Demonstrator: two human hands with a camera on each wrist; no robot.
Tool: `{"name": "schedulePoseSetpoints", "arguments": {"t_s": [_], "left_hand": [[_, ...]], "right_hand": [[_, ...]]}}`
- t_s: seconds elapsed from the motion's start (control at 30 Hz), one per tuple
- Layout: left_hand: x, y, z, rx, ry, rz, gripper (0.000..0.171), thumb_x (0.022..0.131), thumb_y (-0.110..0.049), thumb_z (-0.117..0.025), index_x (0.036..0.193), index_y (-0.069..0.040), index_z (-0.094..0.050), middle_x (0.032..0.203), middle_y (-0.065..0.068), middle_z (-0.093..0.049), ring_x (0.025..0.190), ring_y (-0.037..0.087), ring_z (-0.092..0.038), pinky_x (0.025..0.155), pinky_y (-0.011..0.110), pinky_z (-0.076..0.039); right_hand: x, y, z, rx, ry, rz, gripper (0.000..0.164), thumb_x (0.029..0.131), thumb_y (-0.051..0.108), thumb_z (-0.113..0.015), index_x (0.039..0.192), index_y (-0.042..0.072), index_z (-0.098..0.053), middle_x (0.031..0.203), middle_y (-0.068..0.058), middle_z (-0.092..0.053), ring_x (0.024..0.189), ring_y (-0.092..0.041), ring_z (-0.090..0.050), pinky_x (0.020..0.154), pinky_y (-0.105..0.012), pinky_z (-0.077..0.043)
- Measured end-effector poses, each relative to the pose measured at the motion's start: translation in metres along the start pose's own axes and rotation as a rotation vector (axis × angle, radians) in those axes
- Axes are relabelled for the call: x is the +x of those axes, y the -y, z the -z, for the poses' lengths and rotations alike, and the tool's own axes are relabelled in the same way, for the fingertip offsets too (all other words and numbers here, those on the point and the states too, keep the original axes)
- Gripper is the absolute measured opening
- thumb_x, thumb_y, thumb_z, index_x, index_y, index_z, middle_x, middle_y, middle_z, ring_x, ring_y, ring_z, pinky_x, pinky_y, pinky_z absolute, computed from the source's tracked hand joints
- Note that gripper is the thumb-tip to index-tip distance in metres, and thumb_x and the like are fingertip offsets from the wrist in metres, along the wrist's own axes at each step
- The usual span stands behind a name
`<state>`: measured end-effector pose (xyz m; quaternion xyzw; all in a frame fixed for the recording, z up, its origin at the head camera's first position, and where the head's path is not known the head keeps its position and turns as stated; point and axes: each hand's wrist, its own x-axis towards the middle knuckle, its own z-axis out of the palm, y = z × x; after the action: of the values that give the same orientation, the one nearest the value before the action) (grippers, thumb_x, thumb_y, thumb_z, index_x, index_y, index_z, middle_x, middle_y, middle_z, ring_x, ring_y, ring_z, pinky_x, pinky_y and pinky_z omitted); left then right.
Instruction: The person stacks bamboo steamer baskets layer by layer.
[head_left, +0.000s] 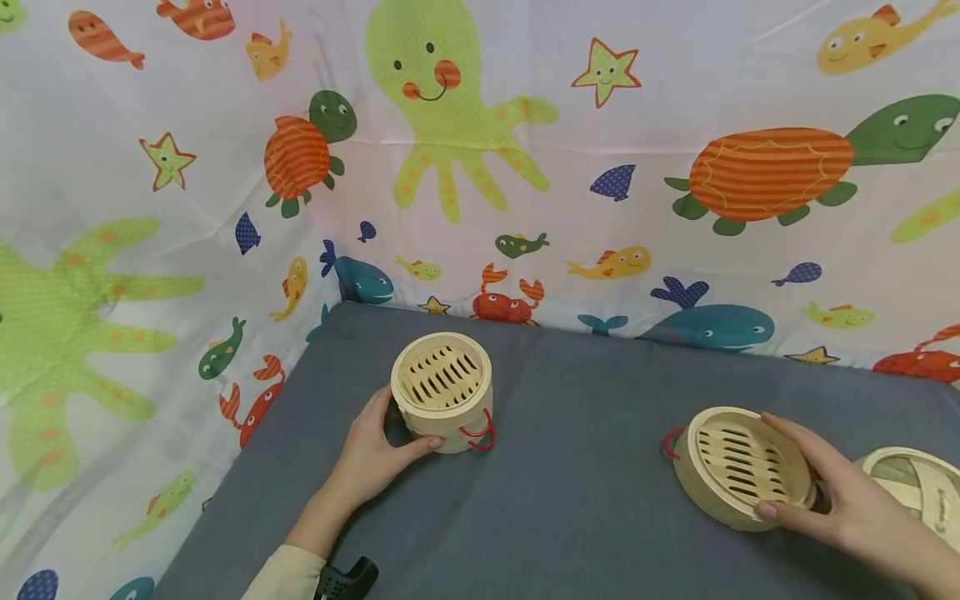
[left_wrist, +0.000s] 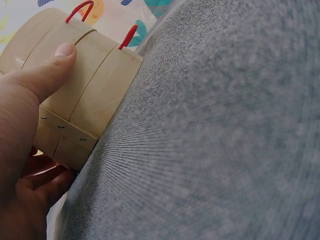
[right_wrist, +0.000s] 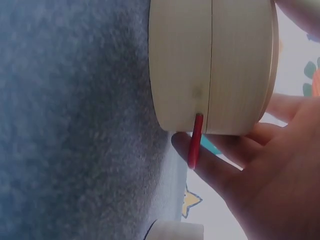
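On the left of the head view stands a small stack of bamboo steamer baskets [head_left: 448, 423] with a slatted top and red loops on its side. My left hand [head_left: 375, 454] grips it from the left, thumb at the front near the base, as the left wrist view [left_wrist: 95, 75] also shows for the stack. Over on the right, my right hand [head_left: 843, 500] holds another bamboo steamer basket [head_left: 705, 483] between thumb and fingers. That basket has slats and a red loop [right_wrist: 196, 142]. Whether it touches the table, I cannot tell.
A round bamboo lid [head_left: 939, 492] with a flat strip across it lies at the right edge, partly behind the right hand. Grey cloth [head_left: 570, 467] covers the table. A curtain [head_left: 465, 267] printed with sea animals hangs along the back and left edges.
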<state>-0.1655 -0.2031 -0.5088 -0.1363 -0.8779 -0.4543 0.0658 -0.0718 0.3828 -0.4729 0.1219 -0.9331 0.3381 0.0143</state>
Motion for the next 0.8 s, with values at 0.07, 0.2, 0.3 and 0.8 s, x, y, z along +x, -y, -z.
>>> {"name": "schedulePoseSetpoints", "arguments": {"t_s": [0.07,0.2,0.3,0.8], "left_hand": [[0.0,0.0,0.0,-0.001,0.0,0.002,0.105,0.08,-0.044,-0.1,0.164,-0.012,-0.046,0.15,0.01,-0.058,0.13,0.027,-0.063,0.108,0.056,-0.052],[0.0,-0.001,0.0,-0.005,-0.001,0.006,0.104,0.08,-0.043,-0.101,0.163,-0.011,-0.046,0.15,0.01,-0.058,0.13,0.027,-0.062,0.108,0.056,-0.052],[0.0,-0.001,0.0,-0.006,-0.002,0.006,0.105,0.08,-0.042,-0.101,0.163,-0.011,-0.046,0.15,0.01,-0.058,0.13,0.027,-0.062,0.108,0.056,-0.052],[0.001,0.0,-0.001,0.003,-0.004,0.006,0.104,0.08,-0.044,-0.101,0.163,-0.012,-0.047,0.149,0.009,-0.058,0.129,0.026,-0.063,0.106,0.055,-0.053]], "right_hand": [[0.0,-0.001,0.001,0.002,0.011,-0.021,0.11,0.086,0.017,-0.095,0.174,0.015,-0.028,0.163,-0.03,-0.039,0.144,0.014,-0.025,0.098,0.004,-0.015],[0.002,-0.001,0.003,-0.034,0.055,-0.1,0.11,0.089,0.026,-0.094,0.174,0.013,-0.027,0.163,-0.03,-0.04,0.144,-0.036,-0.046,0.092,-0.003,-0.029],[0.005,0.001,0.007,-0.058,0.081,-0.145,0.111,0.088,0.03,-0.095,0.173,0.008,-0.027,0.161,-0.032,-0.041,0.129,-0.056,-0.053,0.079,-0.011,-0.039],[0.008,0.002,-0.007,-0.128,-0.062,-0.109,0.111,0.079,0.038,-0.101,0.166,0.005,-0.04,0.15,-0.03,-0.048,0.132,-0.043,-0.045,0.102,-0.034,-0.041]]}}
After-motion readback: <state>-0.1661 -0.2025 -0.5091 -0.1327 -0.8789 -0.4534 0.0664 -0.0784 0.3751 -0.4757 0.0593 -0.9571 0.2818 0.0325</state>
